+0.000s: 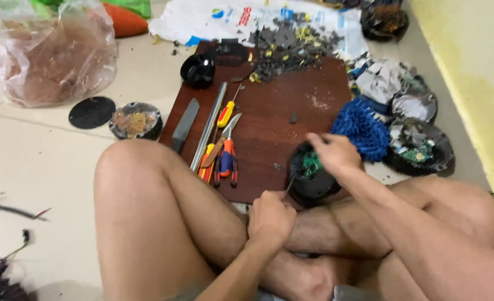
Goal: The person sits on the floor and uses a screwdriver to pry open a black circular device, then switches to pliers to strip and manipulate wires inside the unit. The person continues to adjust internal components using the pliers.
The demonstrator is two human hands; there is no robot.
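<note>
Crossed bare legs [163, 223] fill the foreground; person sits on a tiled floor [46, 167]. Left hand [269, 217] is clenched around a thin tool [291, 181]; looks like a screwdriver, but its handle is hidden in the fist. Tool tip pokes into the round black device [311, 178]. Right hand [336, 153] grips the device's top edge, fingers curled over it. Device sits at the near right corner of the dark wooden board [302, 89], just above the shins, with a green circuit board [312, 163] showing inside.

On the wooden board, left side: flat grey file [185, 124], metal rod [209, 125], yellow-and-red screwdriver [226, 113], pliers with orange and blue grips [226, 159]. Far edge: pile of dark broken scraps [291, 44] and a black cup-shaped part [198, 71].

Right of the board: blue shaggy cloth [364, 128], touching the right hand's side, then several opened round housings [419, 147].

Left of the board: black disc [92, 112], round part with brownish inside [135, 121], clear plastic bag [46, 56].
</note>
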